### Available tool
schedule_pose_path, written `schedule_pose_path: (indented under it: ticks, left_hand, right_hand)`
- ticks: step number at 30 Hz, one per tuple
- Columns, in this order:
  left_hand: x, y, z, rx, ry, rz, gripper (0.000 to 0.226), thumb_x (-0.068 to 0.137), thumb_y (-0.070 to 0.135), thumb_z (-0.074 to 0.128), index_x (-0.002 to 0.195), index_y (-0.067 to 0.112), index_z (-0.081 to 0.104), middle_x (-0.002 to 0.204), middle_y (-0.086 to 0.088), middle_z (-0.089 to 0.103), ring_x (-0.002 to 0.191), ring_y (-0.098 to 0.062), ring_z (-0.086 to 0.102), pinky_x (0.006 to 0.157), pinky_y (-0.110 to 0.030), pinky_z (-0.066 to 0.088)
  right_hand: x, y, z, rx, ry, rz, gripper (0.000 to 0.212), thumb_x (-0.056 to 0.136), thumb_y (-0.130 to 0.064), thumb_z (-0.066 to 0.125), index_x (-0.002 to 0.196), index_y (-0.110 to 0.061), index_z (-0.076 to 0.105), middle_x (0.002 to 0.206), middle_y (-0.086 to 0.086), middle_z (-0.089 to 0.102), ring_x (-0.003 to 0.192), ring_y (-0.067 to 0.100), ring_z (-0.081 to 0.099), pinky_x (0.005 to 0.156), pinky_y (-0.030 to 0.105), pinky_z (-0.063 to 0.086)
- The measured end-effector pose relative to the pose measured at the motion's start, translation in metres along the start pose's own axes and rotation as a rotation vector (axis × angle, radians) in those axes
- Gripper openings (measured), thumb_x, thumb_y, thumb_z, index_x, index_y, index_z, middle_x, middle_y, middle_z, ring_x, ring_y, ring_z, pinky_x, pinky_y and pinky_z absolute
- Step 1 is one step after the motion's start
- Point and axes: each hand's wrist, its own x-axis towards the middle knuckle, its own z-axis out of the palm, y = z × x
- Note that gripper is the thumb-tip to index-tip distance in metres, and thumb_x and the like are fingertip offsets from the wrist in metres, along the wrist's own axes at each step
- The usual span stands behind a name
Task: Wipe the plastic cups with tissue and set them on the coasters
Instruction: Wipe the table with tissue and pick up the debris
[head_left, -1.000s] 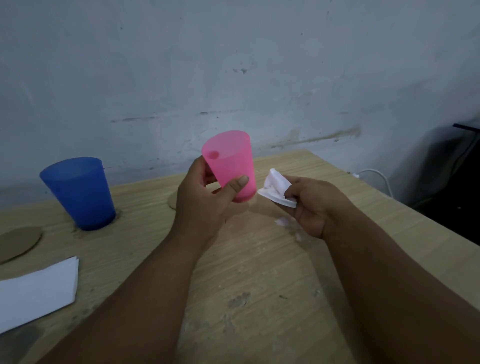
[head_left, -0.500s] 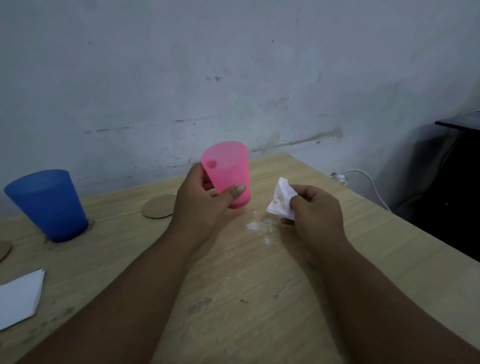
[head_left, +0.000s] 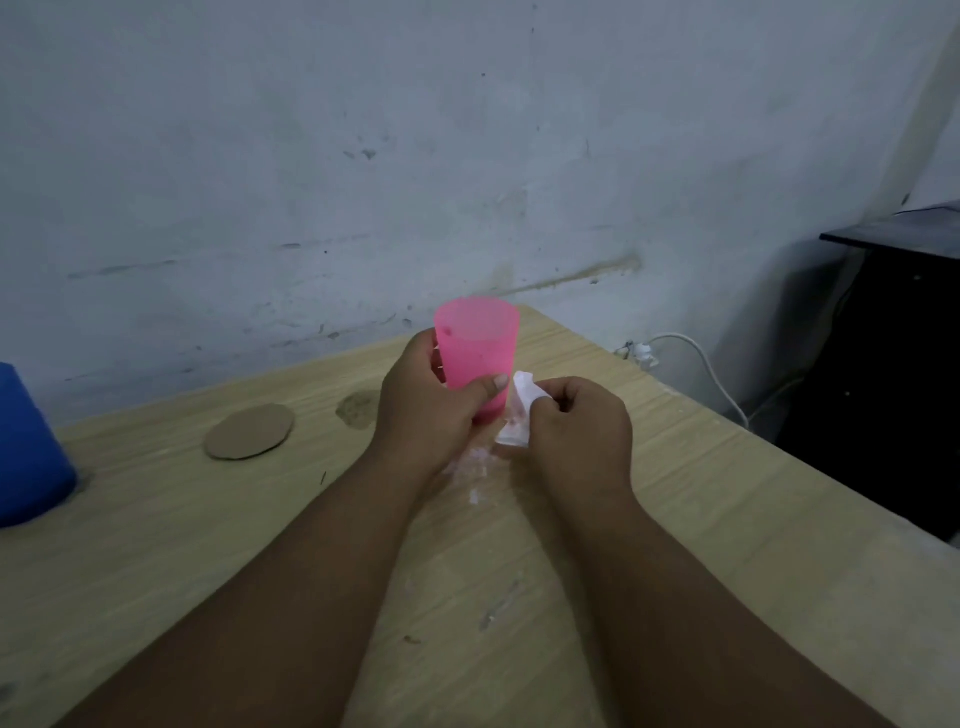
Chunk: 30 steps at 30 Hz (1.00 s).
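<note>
Holding cup upright over table with left hand, curled round its low part. Pinching tissue in right hand, against cup's side. Looks light, thin, slippery: grip gently mid-wall.

Two cups, pink cup in the left fingers and blue cup far left; one tissue in the right fingers; one coaster.

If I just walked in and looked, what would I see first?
First, the bright pink cup in the middle, held upright by the left hand. Just to its right, the right hand pinches a crumpled white tissue close by the cup's side. At the far left edge stands a big blue cup, and a round cardboard coaster lies bare between the two cups.
</note>
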Motion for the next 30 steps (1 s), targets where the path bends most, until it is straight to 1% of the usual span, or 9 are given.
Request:
schedule_pose_path:
  ticks: [2, 6, 11, 14, 17, 21, 23, 27, 30]
  left_hand:
    - [0.002, -0.001, 0.000, 0.001, 0.004, -0.001, 0.067, 0.078, 0.028, 0.084, 0.137, 0.022, 0.053, 0.123, 0.007, 0.065, 0.108, -0.013, 0.063, 0.080, -0.027, 0.054]
    - [0.006, -0.005, 0.001, -0.025, -0.009, -0.038, 0.071, 0.079, 0.028, 0.083, 0.141, 0.023, 0.048, 0.124, 0.006, 0.063, 0.109, -0.013, 0.062, 0.074, -0.023, 0.052]
    - [-0.001, 0.006, -0.010, -0.016, 0.027, -0.093, 0.092, 0.079, 0.038, 0.083, 0.154, 0.027, 0.030, 0.146, 0.002, 0.048, 0.129, -0.017, 0.050, 0.105, -0.045, 0.047]
    - [-0.007, 0.015, -0.044, -0.004, 0.081, -0.102, 0.070, 0.086, 0.039, 0.076, 0.146, 0.023, 0.044, 0.139, 0.003, 0.054, 0.123, -0.014, 0.054, 0.103, -0.041, 0.049]
    - [-0.020, 0.008, -0.087, 0.095, 0.175, -0.084, 0.038, 0.091, 0.034, 0.070, 0.125, 0.019, 0.064, 0.118, 0.003, 0.067, 0.109, -0.012, 0.062, 0.092, -0.029, 0.050]
    - [-0.049, -0.018, -0.128, 0.236, 0.274, -0.093, 0.018, 0.095, 0.028, 0.064, 0.111, 0.022, 0.070, 0.103, 0.009, 0.068, 0.098, -0.009, 0.063, 0.081, -0.026, 0.046]
    - [-0.052, -0.027, -0.135, 0.221, 0.298, -0.124, 0.017, 0.095, 0.026, 0.063, 0.111, 0.024, 0.070, 0.104, 0.011, 0.068, 0.099, -0.007, 0.062, 0.080, -0.024, 0.046]
    - [-0.044, -0.031, -0.135, 0.180, 0.341, -0.156, 0.023, 0.094, 0.022, 0.061, 0.115, 0.023, 0.068, 0.110, 0.008, 0.067, 0.103, -0.010, 0.062, 0.087, -0.030, 0.052]
    - [-0.039, -0.037, -0.137, 0.192, 0.360, -0.163, 0.023, 0.093, 0.024, 0.060, 0.115, 0.020, 0.068, 0.111, 0.005, 0.067, 0.104, -0.013, 0.061, 0.088, -0.032, 0.051]
  right_hand:
    - [0.002, 0.001, -0.001, -0.018, 0.012, -0.002, 0.030, 0.091, -0.036, 0.062, 0.072, -0.014, 0.070, 0.069, -0.005, 0.069, 0.064, 0.005, 0.062, 0.052, 0.009, 0.039]
    - [0.003, 0.002, -0.001, 0.014, 0.031, 0.026, 0.033, 0.091, -0.038, 0.063, 0.070, -0.013, 0.068, 0.069, -0.003, 0.070, 0.063, 0.005, 0.061, 0.051, 0.008, 0.039]
    - [-0.005, -0.006, -0.002, 0.062, -0.007, 0.030, 0.030, 0.090, -0.038, 0.064, 0.072, -0.014, 0.067, 0.069, -0.003, 0.070, 0.064, 0.010, 0.064, 0.057, 0.021, 0.047]
    - [-0.017, -0.012, 0.003, 0.090, -0.080, 0.012, 0.031, 0.088, -0.036, 0.065, 0.068, -0.013, 0.063, 0.060, -0.003, 0.066, 0.058, 0.015, 0.062, 0.061, 0.036, 0.055]
    - [-0.029, -0.018, 0.011, 0.083, -0.218, -0.031, 0.031, 0.088, -0.040, 0.064, 0.070, -0.015, 0.064, 0.065, 0.002, 0.067, 0.065, 0.026, 0.068, 0.064, 0.048, 0.060]
    - [-0.047, -0.025, 0.024, -0.173, -0.301, -0.296, 0.012, 0.091, -0.026, 0.060, 0.091, -0.024, 0.072, 0.089, -0.008, 0.071, 0.086, 0.010, 0.066, 0.078, 0.028, 0.051]
    - [-0.055, -0.031, 0.033, -0.292, -0.337, -0.480, 0.022, 0.091, -0.016, 0.057, 0.106, -0.020, 0.072, 0.103, -0.006, 0.070, 0.096, 0.008, 0.062, 0.084, 0.021, 0.045]
    - [-0.066, -0.047, 0.056, -0.403, -0.503, -0.716, 0.035, 0.089, -0.027, 0.047, 0.102, -0.010, 0.075, 0.099, 0.004, 0.073, 0.093, 0.013, 0.063, 0.085, 0.022, 0.046]
    - [-0.064, -0.058, 0.071, -0.433, -0.617, -0.730, 0.034, 0.087, -0.026, 0.051, 0.102, -0.008, 0.075, 0.101, 0.004, 0.072, 0.094, 0.010, 0.062, 0.082, 0.008, 0.040]
